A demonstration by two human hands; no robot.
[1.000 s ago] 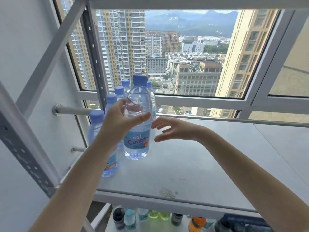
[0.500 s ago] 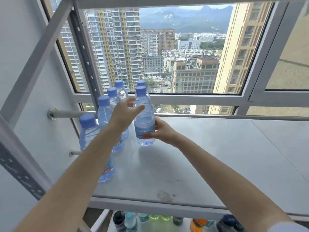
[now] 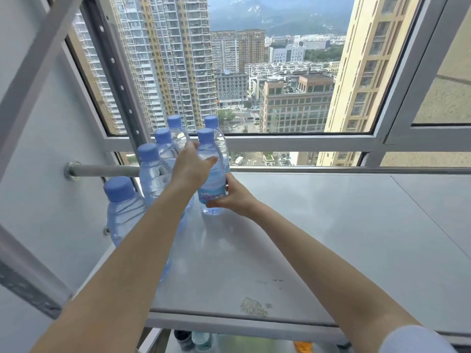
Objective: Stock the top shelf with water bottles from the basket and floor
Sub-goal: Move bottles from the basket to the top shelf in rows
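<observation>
Blue-capped water bottle (image 3: 213,180) stood at eleven o'clock on the top shelf (image 3: 331,238), my left hand (image 3: 190,169) wrapped round its shoulder, right hand (image 3: 235,197) gripping its label, probably to square it beside the other bottles (image 3: 153,174) without toppling them.

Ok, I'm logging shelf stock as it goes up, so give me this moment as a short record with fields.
top shelf: grey metal, in front of a window
bottles: six in view, blue caps, upright, grouped at the left end
held bottle: front one of the two in the right-hand column, base seems to rest on the shelf
left hand: grips its upper part
right hand: grips its label end
lower shelf: other drinks, mostly hidden
</observation>
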